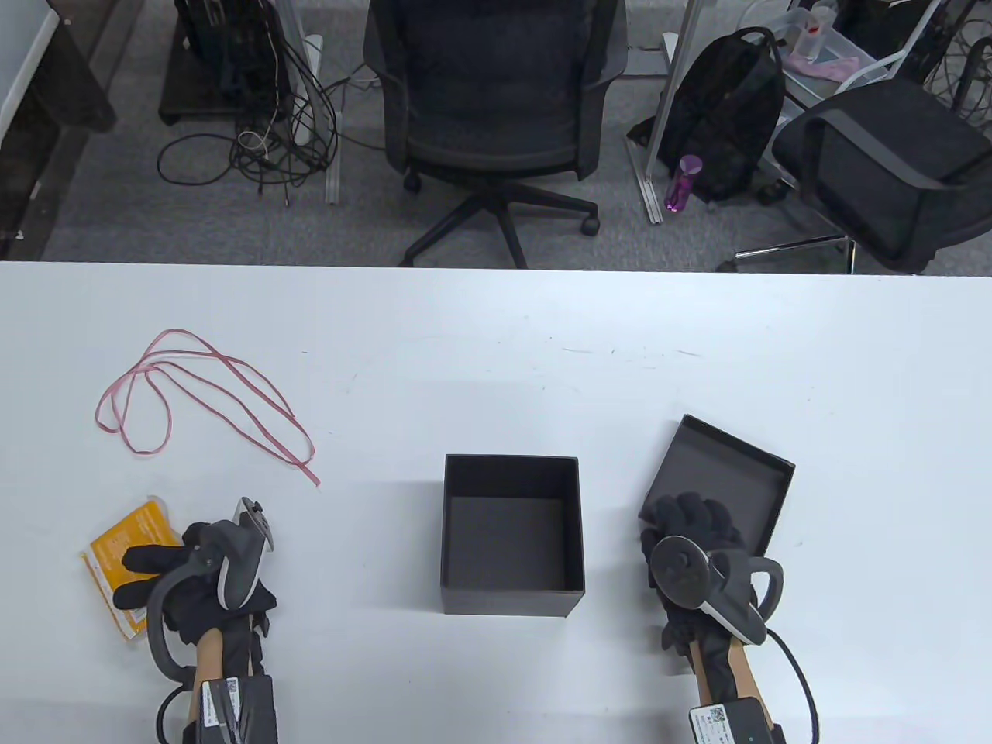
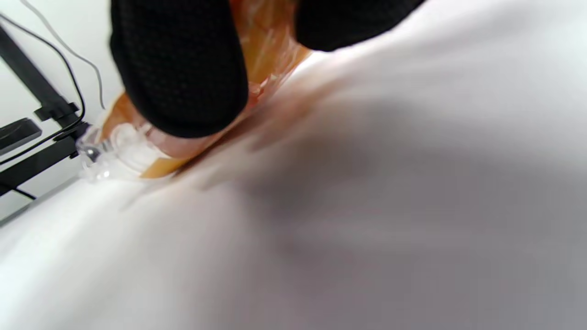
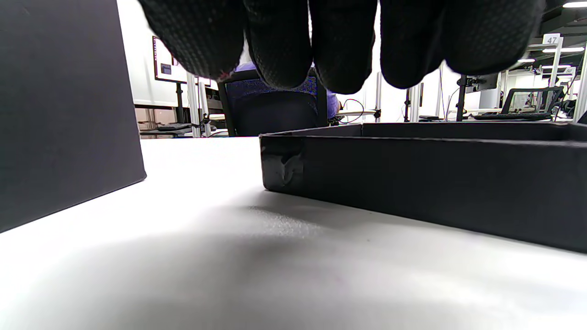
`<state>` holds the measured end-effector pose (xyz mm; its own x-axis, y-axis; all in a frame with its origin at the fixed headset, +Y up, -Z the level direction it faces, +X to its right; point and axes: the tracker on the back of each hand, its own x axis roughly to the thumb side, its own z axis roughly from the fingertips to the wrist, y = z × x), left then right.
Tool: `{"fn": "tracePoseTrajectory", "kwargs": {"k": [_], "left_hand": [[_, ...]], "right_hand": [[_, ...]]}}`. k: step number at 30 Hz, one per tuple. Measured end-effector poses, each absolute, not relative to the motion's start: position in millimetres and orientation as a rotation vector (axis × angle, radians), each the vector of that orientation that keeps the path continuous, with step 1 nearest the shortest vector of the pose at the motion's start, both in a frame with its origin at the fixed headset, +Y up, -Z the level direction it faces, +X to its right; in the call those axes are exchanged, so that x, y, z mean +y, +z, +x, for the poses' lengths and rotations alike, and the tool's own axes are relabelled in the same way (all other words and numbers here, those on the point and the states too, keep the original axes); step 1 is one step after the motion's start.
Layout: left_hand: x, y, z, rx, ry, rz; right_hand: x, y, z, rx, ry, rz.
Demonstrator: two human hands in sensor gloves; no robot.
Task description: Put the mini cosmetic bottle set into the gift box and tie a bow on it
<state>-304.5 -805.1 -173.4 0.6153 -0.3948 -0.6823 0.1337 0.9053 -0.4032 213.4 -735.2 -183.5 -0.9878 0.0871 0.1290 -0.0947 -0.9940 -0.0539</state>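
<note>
Table view first: the left hand [image 1: 174, 577] has its fingers laid over the orange packet of mini bottles [image 1: 124, 562], which sits flat on the white table [image 1: 496, 349] out toward the fingertip side of that hand. From the left wrist view, a gloved finger [image 2: 179, 73] presses down on the clear plastic over the orange card, and another fingertip sits further along it. Honestly I can't tell whether the thumb has got under the packet yet, so call it touching rather than a proper hold.

My guess is this thing is light and a bit crinkly. The blister plastic looks glossy, so it'll probably slide under glove fabric. I'd pinch it by a long edge, thumb under and fingers on top, not squeeze the bubble where the bottles are.

The right hand [image 1: 694, 546] rests on the near corner of the upturned black lid [image 1: 725, 480]. The fingers look loosely bent over its rim, but the right wrist view shows the fingertips [image 3: 339, 46] hanging just above it, so no firm clamp that I can see.

The open gift box [image 1: 511, 535] stands between the two hands, well clear of the left grip toward its thumb side. It's empty, with stiff upright walls. Plenty of bare table on that path. The pink ribbon [image 1: 201, 395] lies beyond the left fingertips, out of the way. The packet looks close to the box's opening in size, so it may need tilting to get past the rim.
</note>
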Motion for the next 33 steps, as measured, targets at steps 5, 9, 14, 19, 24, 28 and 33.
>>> {"fn": "tracePoseTrajectory", "kwargs": {"k": [5,9,14,19,24,28,33], "left_hand": [[-782,-175,-294,0.854,-0.243,-0.204],[-756,-173,-271,0.756,-0.228,-0.002],[-717,-161,-236,0.485,-0.033,0.323],[-686,-144,-209,0.102,0.328,0.573],[-667,-129,-178,-0.165,0.703,0.614],[-665,-123,-150,-0.334,0.835,0.568],[-671,-117,-116,-0.432,0.746,0.491]], "right_hand": [[-732,-183,214,-0.129,3.045,0.183],[-732,-183,214,-0.143,3.042,0.176],[-733,-183,214,-0.154,3.044,0.175],[-734,-183,214,-0.163,3.048,0.179],[-734,-183,213,-0.172,3.05,0.182],[-735,-183,213,-0.174,3.049,0.183],[-735,-182,214,-0.17,3.048,0.183]]}}
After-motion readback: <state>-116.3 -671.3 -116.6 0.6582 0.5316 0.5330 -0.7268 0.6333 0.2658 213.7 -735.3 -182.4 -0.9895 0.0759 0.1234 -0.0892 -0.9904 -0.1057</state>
